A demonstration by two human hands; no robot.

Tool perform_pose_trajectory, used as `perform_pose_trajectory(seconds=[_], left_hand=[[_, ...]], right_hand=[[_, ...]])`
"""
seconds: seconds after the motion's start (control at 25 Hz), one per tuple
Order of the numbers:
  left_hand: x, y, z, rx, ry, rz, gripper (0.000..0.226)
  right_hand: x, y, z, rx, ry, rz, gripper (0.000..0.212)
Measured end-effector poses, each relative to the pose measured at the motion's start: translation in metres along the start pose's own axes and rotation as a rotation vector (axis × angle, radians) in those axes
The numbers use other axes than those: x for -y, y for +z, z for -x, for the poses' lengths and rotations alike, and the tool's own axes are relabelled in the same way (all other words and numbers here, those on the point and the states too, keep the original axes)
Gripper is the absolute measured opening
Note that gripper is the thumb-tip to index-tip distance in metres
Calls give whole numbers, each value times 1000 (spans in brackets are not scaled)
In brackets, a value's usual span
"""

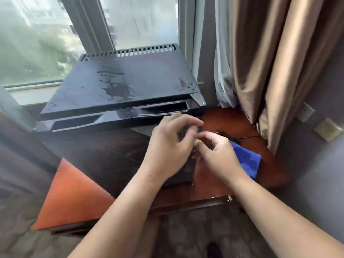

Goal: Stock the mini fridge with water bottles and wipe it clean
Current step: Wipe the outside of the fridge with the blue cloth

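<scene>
Grip: both hands [188,146] curled together before glossy black fridge [119,86]; blue cloth [247,157] beside.

Head view: you looked forward and steeply down from close above the mini fridge [121,86], window [55,34] ahead, both forearms entering from the bottom edge

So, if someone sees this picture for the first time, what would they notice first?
Probably the two bare hands, left hand and right hand, meeting in front of the black mini fridge, whose top looks wet. Next, the blue cloth lying on the wooden stand beside the right hand.
</scene>
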State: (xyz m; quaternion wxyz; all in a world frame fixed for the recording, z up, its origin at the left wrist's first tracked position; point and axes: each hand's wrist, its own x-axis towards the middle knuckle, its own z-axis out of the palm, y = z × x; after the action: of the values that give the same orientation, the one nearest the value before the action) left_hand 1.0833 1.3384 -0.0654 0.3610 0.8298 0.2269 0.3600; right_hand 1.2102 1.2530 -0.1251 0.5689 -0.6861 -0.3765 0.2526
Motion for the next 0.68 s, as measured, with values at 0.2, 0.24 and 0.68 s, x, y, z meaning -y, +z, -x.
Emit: perform_pose_trajectory(seconds=[0.2, 0.24, 0.68], left_hand=[[15, 124, -19, 313, -424, 214, 24], [25, 149, -20, 361, -519, 255, 25], [144, 319, -29, 413, -1335, 267, 47]], right_hand=[[-113, -99, -19, -11, 215, 165, 9], [-139, -118, -25, -12, 248, 225, 8], [-325, -191, -61, 280, 611, 813, 74]])
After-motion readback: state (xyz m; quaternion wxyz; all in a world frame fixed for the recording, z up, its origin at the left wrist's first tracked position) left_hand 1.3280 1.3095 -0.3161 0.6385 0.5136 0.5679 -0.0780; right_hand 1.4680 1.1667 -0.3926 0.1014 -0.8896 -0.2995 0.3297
